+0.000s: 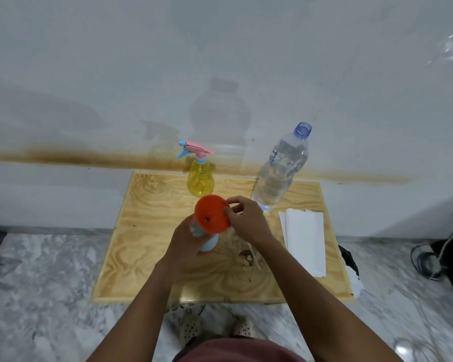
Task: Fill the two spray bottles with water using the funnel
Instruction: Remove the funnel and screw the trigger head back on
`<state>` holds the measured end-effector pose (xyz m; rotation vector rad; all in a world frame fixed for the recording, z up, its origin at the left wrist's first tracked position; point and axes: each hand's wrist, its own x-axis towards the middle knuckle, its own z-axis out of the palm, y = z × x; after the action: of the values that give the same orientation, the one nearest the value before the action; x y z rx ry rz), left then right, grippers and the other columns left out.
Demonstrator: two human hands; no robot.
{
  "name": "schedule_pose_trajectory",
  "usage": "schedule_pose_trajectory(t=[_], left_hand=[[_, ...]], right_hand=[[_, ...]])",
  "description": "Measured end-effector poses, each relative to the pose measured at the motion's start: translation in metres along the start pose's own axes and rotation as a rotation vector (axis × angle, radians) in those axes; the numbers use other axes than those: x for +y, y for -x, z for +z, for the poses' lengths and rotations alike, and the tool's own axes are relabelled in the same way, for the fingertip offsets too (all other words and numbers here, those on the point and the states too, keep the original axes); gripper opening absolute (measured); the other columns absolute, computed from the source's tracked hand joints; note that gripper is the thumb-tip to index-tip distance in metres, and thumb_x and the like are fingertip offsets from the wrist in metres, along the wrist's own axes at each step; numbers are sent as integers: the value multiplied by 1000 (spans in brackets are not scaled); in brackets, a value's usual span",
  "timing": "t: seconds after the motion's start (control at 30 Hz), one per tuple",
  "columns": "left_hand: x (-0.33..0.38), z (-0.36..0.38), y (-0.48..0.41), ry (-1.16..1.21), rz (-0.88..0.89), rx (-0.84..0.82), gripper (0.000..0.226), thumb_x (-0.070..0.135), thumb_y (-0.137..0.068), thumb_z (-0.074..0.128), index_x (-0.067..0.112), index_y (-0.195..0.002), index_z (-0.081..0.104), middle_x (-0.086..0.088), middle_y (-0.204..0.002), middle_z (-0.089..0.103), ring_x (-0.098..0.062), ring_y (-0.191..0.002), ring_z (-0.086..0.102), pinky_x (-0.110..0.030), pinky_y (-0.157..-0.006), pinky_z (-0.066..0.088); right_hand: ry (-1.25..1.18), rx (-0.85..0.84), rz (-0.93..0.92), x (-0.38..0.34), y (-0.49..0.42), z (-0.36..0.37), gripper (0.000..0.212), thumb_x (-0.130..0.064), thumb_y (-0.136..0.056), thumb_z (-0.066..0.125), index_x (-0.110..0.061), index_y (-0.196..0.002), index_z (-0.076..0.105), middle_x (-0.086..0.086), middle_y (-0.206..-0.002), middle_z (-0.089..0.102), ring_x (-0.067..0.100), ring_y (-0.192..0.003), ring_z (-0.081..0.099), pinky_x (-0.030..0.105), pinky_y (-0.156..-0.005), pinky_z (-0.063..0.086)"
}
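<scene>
An orange funnel (211, 213) sits in the neck of a light blue spray bottle (209, 242) at the middle of the wooden table (147, 231). My left hand (185, 240) is wrapped around that blue bottle. My right hand (245, 220) pinches the funnel's right rim. A yellow spray bottle (200, 180) with a pink and blue trigger head stands upright at the back of the table. A large clear water bottle (280, 169), uncapped and partly full, stands at the back right.
A stack of white paper sheets (305, 239) lies on the table's right side. Small brown scraps and a thin stick (249, 257) lie near my right wrist. Black cables (429, 259) lie on the marble floor to the right. A stained white wall rises behind the table.
</scene>
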<state>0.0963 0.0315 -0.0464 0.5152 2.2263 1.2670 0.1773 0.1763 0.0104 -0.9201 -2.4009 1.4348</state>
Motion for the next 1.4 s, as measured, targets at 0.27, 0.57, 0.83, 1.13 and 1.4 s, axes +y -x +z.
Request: schedule_pose_trajectory(t=[0.27, 0.57, 0.83, 1.13, 1.4], left_hand=[[-9, 3, -1, 9, 27, 49, 48, 11, -77, 83, 3, -119, 61, 0, -100, 59, -14, -88, 56, -5, -55, 39], [-19, 5, -5, 97, 44, 16, 58, 24, -75, 85, 24, -127, 61, 8, -120, 62, -15, -114, 58, -27, -88, 49], [-22, 7, -9, 141, -3, 8, 61, 20, -74, 86, 21, -130, 61, 3, -123, 63, -6, -104, 60, -5, -70, 49], [-23, 8, -10, 144, -4, 14, 60, 14, -74, 86, 15, -129, 62, -4, -126, 64, -15, -110, 62, -14, -76, 55], [-17, 11, -8, 140, -41, 29, 59, 5, -76, 84, 9, -130, 61, -7, -128, 63, -14, -109, 58, 0, -67, 46]], right_hand=[[-16, -15, 25, 9, 2, 5, 16, -20, -93, 63, -20, -109, 68, -11, -79, 66, 3, -72, 64, 17, -64, 53], [-102, 79, 134, 44, 18, -33, 10, -18, -91, 65, -23, -100, 63, -1, -86, 71, 12, -77, 68, 14, -59, 48], [195, 41, 300, 105, 33, -6, 10, -21, -83, 65, -30, -86, 62, -11, -79, 66, 8, -76, 64, 34, -71, 57], [271, 116, 358, 122, 32, 6, 3, -33, -85, 60, -30, -85, 60, -12, -77, 62, 10, -74, 59, 25, -60, 41], [269, 70, 385, 130, 27, 3, 8, -30, -85, 59, -26, -92, 62, -9, -82, 65, 12, -78, 61, 27, -65, 43]])
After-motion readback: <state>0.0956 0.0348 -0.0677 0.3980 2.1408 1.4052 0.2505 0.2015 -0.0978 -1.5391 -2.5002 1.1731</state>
